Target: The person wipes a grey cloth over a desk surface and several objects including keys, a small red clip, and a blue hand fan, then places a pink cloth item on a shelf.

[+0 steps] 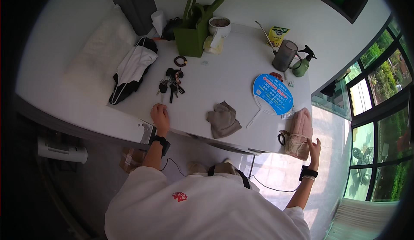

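Note:
My left hand (pixel 161 118) rests at the table's front edge, its fingers curled in, with nothing visible in them. Just beyond it lies a bunch of keys (pixel 172 84), and a beaded bracelet (pixel 180 61) sits farther back. At the right end of the table, my right hand (pixel 315 153) is beside a pink rolled cloth bundle (pixel 301 130), fingers apart, a fingertip at or very near its side. Left of that bundle is a dark hair tie (pixel 282 138). Between my hands lies a crumpled grey-brown cloth (pixel 224 120).
On the white table (pixel 189 119) stand a green felt bag (pixel 189 39), a white pot (pixel 220 25), a grey watering can (pixel 284 55), and a green spray bottle (pixel 303 63). A blue hand fan (pixel 273 94) lies at right, a white-and-black garment (pixel 134 69) at left. Cables cross the floor.

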Motion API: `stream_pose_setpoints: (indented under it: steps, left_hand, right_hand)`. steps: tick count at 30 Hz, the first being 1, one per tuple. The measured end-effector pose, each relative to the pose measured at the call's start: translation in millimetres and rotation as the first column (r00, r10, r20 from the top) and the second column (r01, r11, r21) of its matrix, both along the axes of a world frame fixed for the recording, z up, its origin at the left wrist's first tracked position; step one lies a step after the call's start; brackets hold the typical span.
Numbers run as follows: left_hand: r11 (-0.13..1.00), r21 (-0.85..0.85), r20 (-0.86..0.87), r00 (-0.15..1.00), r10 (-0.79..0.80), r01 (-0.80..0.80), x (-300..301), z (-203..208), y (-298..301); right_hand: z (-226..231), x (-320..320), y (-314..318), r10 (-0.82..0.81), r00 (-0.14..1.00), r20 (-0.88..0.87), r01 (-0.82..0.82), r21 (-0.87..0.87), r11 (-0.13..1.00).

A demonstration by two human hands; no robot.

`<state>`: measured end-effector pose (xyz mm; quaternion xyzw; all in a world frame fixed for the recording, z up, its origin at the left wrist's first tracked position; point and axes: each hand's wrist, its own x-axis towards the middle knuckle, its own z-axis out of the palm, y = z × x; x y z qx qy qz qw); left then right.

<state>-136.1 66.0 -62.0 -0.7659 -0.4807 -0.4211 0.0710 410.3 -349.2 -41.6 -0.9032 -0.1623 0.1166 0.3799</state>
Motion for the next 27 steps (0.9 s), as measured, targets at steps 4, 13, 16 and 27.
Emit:
stream_pose_setpoints:
  steps: [4, 13, 16, 27]
  left_hand:
    - [0.996, -0.089, -0.004, 1.0, 0.026, -0.026, -15.1, 4.4, -2.2]
    - [0.998, -0.01, -0.023, 0.998, 0.057, -0.058, 2.8, 9.1, -5.1]
    - [0.994, -0.107, 0.077, 0.997, -0.01, 0.018, 8.5, 16.9, -14.2]
    - [0.049, -0.536, 0.768, 0.511, -0.385, 0.843, 138.0, 79.3, -100.3]
  right_hand:
    - [15.1, -20.5, 16.4, 0.118, 0.92, -0.373, -0.077, 0.124, 0.989]
    - [32.9, -23.8, 31.1, 0.329, 0.824, -0.461, -0.097, 0.457, 0.884]
    - [52.4, -24.1, 37.8, 0.248, 0.941, -0.229, -0.136, 0.416, 0.899]
    - [123.7, -110.1, 87.6, 0.464, 0.866, -0.186, -0.235, 0.667, 0.707]
